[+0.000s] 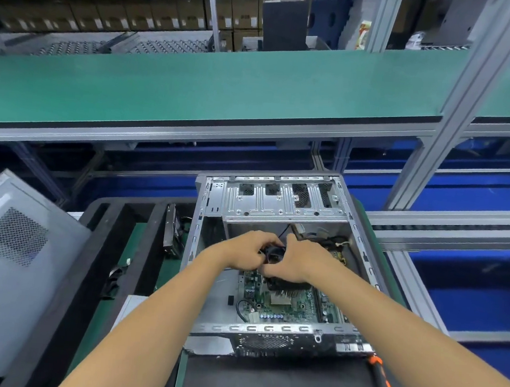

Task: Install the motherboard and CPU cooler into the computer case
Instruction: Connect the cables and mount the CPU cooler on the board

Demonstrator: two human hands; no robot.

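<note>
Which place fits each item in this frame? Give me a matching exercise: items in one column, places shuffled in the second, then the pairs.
Items:
1. black CPU cooler with metal fins
2. green motherboard
3. orange-and-black tool handle
4. grey perforated case panel in plastic wrap

Places:
A. lower right, on the black mat
B. far left, beside the open metal computer case
C. under both hands, left hand, right hand
D. flat on the case floor

Pairs: 1-C, 2-D, 3-A, 4-B
</note>
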